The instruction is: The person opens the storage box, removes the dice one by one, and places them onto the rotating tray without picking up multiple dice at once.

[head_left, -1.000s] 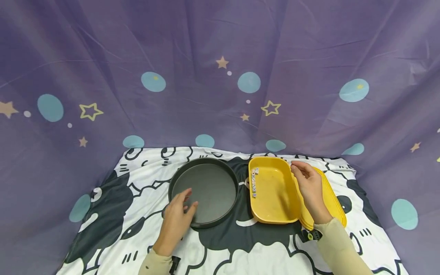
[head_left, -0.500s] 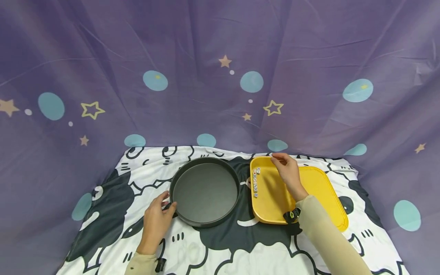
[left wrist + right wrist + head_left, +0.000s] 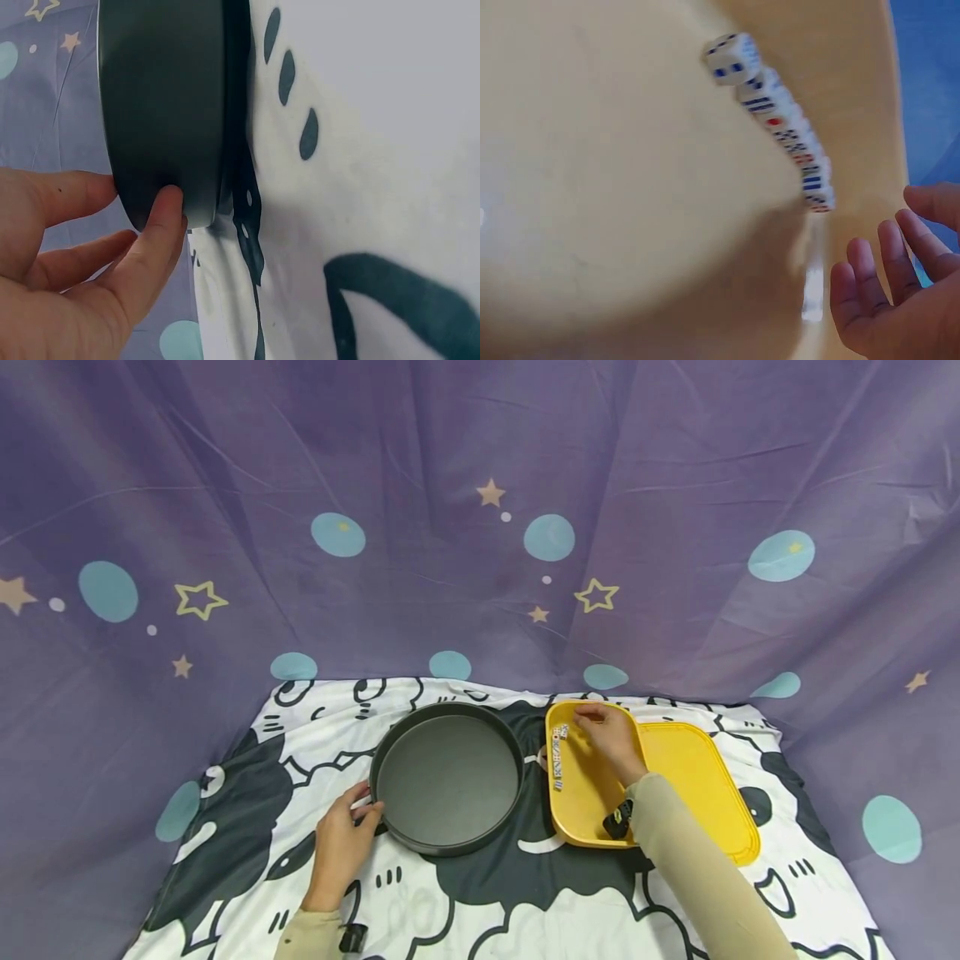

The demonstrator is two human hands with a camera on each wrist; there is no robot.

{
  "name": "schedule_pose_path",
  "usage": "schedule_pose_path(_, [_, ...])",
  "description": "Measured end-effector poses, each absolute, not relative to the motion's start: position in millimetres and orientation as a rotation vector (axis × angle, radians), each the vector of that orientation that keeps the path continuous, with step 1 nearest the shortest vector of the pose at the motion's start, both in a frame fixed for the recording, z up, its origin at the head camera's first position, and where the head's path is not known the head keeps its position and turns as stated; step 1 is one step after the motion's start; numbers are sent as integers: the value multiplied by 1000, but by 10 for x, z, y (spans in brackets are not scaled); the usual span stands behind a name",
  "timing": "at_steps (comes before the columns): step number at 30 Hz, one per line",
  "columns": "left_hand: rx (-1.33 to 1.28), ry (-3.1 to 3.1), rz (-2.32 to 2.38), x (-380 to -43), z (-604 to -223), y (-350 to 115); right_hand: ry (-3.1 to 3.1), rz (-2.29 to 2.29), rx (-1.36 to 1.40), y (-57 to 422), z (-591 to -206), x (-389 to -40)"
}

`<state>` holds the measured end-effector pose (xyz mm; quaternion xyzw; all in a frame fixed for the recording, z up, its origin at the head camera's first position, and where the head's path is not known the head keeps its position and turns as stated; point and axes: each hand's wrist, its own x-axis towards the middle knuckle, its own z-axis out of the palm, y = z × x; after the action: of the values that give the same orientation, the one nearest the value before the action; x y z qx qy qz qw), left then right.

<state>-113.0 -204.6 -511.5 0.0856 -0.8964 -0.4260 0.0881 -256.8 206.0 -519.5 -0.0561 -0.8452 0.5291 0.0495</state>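
In the head view my left hand [image 3: 341,847] is at the near left side of a dark round pan [image 3: 450,777]. The left wrist view shows its fingertips [image 3: 166,201] on the pan's outer wall and rim, gripping the edge. My right hand [image 3: 613,739] is over a yellow box [image 3: 592,810], near its left inner side. Its fingers are loosely bent in the right wrist view, with nothing seen between them. A row of several white dice [image 3: 787,139] runs along the box wall, with one die [image 3: 733,58] slightly out of line at the row's end.
A yellow lid [image 3: 697,785] lies to the right of the box, partly behind the right sleeve. Pan and box stand side by side on a black-and-white patterned cloth [image 3: 495,935]. A purple curtain [image 3: 420,485] hangs behind.
My right hand has moved left from above the lid to the dice, and lower into the box. My left hand has drawn back from over the pan to its near left edge.
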Motion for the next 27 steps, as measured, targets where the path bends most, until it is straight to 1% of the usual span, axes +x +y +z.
schedule_pose_path(8, [266,-2685,-1294,-1137,-5113,-2042,-2771,1420,-141,2044,-5392,-2588])
schedule_pose_path(17, [292,-2692,-1299,-1128,-5109,-2050,-2866,1290,-176,1986,-5418,-2585])
schedule_pose_path(27, [298,-2708,-1317,-1120,-5111,-2045,-2873,1274,-150,1971,-5482,-2614])
